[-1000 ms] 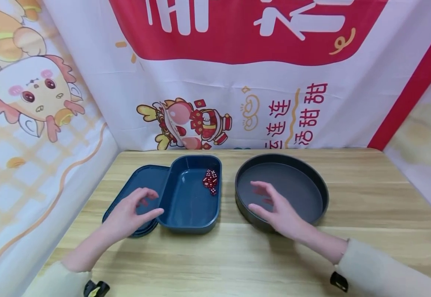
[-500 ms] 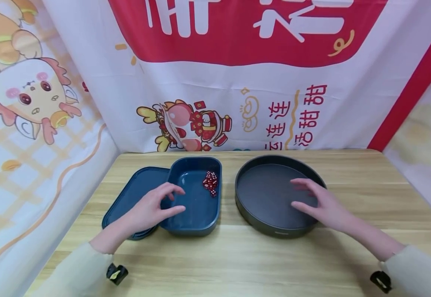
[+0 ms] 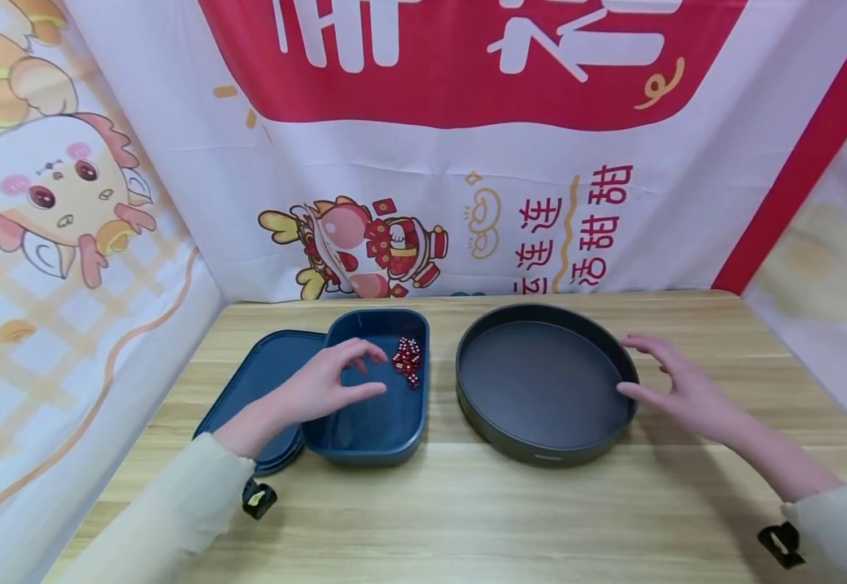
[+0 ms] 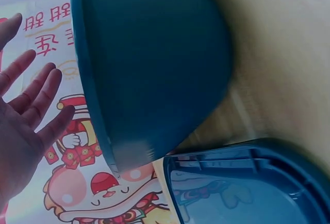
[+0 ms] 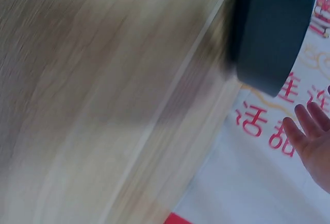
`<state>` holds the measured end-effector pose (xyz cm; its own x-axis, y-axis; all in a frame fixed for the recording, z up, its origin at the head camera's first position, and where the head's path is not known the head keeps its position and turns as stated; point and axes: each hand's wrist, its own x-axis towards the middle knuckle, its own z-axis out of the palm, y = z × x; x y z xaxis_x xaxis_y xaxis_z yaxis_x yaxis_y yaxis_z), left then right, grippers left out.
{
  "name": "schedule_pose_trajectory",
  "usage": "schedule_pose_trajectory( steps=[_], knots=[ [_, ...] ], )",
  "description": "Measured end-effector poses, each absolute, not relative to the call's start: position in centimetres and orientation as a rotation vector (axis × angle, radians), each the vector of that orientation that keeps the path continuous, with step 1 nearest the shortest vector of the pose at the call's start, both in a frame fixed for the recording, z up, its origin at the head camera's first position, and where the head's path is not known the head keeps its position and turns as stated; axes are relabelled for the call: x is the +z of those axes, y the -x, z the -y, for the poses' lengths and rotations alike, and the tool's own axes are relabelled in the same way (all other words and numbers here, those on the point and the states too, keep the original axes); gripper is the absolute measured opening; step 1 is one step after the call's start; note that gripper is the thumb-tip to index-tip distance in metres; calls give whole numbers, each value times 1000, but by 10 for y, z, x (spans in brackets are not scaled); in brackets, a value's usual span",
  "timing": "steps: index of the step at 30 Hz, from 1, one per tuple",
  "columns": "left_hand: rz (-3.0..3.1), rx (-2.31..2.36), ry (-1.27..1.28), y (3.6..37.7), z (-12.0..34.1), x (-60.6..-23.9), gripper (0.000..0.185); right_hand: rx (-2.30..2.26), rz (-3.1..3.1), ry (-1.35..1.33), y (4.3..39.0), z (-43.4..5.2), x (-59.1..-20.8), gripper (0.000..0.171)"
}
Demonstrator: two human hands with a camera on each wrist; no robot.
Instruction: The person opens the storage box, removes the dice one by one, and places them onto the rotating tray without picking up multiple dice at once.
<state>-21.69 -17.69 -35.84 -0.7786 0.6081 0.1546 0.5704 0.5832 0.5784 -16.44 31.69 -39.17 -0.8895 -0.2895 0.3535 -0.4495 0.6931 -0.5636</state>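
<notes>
Several small red dice (image 3: 408,362) with white dots lie heaped at the right side of a dark blue rectangular container (image 3: 365,442). My left hand (image 3: 328,381) is above that container, fingers loosely bent and thumb apart, holding nothing. At the right rim of a round dark grey pan (image 3: 540,381) is my right hand (image 3: 694,397), thumb and fingers spread; whether it touches the rim I cannot tell. In the left wrist view the left hand (image 4: 26,116) shows spread fingers beside the container's wall (image 4: 149,69). The right wrist view has the right hand (image 5: 314,141) beyond the pan's side (image 5: 273,33).
A blue lid (image 3: 248,397) lies to the left of the container, partly behind my left forearm. All stand on a wooden table (image 3: 467,519). A printed cloth (image 3: 394,154) hangs along the table's back edge.
My left hand has moved right, from over the lid to over the container. The right hand has moved right, from above the pan to its right rim. Dice, container and pan stay put.
</notes>
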Motion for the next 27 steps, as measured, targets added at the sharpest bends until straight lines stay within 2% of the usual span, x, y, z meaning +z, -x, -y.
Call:
schedule_pose_trajectory(
  steps=[13,27],
  knots=[
    [-2685,970,-988,252,166,-357,45,1161,2802,-498,173,-341,-412,67],
    [-2519,919,-1009,277,164,-377,48,1288,2717,-647,178,-339,-432,61]
  ],
)
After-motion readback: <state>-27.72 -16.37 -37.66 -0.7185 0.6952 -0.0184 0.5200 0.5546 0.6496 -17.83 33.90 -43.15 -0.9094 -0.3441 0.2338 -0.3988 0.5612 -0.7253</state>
